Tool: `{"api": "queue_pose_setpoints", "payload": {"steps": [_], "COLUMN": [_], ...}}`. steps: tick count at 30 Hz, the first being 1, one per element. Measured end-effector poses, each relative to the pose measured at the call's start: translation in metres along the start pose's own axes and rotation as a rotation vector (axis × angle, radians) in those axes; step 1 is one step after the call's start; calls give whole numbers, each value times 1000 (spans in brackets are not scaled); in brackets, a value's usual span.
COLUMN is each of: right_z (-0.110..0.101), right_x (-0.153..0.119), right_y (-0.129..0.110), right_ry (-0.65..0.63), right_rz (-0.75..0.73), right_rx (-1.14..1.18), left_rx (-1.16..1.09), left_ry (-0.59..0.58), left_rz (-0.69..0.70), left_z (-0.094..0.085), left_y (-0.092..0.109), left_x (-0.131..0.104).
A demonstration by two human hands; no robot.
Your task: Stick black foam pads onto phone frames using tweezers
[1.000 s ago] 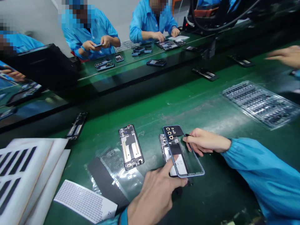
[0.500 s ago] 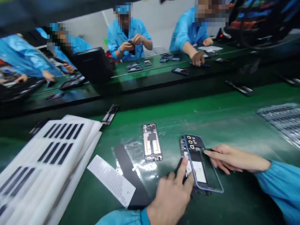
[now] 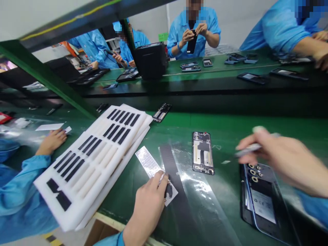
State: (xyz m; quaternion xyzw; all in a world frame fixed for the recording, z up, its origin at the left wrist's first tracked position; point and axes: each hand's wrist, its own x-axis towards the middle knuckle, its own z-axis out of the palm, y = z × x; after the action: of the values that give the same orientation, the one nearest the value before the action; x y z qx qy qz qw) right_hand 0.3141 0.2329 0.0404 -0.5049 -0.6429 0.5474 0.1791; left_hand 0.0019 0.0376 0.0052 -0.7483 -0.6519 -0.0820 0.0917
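My left hand (image 3: 150, 201) has its fingers curled over the lower end of a white label sheet (image 3: 146, 159) printed with tiny rows of marks. A small dark patch shows on the sheet beside the fingertips. Blurred by motion, my right hand (image 3: 279, 153) pinches a slim grey tool (image 3: 248, 149), perhaps tweezers. Below it lies an opened phone (image 3: 243, 208) with a blue-edged frame (image 3: 252, 208) carrying camera rings resting askew over it. Between my hands is another opened phone (image 3: 202, 153), its inner parts facing up.
White foam trays (image 3: 102, 150) with black strips are stacked at left, beside a co-worker's hand (image 3: 52, 140). A dark strip (image 3: 174, 177) and clear plastic film (image 3: 202, 194) lie mid-bench. Another opened phone (image 3: 162, 112) is behind. Co-workers handle phones across the raised shelf (image 3: 205, 87).
The view has swung left. My left hand has left the phone at right and gone to the label sheet. My right hand has lifted from the blue-edged frame, which stays on the phone.
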Motion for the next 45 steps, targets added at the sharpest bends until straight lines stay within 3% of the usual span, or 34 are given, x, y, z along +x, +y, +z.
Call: {"api": "queue_pose_setpoints", "payload": {"steps": [1,3,5,10,14,19,26,41,45], "right_z": [28,78,111,148,169,174,168,165,161], "right_x": [8,21,31,36,33,35,41,43,47], "right_y": [-18,-38,-43,-26,-10,6,8,10,1], "right_ry": [25,-164,-287,-411,-461,-446,-431,-492,-529], "right_rz": [-43,-94,-103,-139,-243,-412,-630,-598,-614], "right_rx": [47,102,140,162,116,25,-29,11,-28], "left_rx": [6,10,13,-52,-81,-14,-41,-105,-109], "left_ry": [-7,-20,-24,46,-37,-96,-186,-277,-274], "left_rz": [-4,-12,-29,-29,55,73,95,161,168], "left_z": [1,6,11,16,16,19,21,24,26], "left_y": [-4,-11,-17,-26,-19,-11,-13,-18,-18], "left_x": [-2,-10,-22,-52,-61,-57,-53,-48,-49]}}
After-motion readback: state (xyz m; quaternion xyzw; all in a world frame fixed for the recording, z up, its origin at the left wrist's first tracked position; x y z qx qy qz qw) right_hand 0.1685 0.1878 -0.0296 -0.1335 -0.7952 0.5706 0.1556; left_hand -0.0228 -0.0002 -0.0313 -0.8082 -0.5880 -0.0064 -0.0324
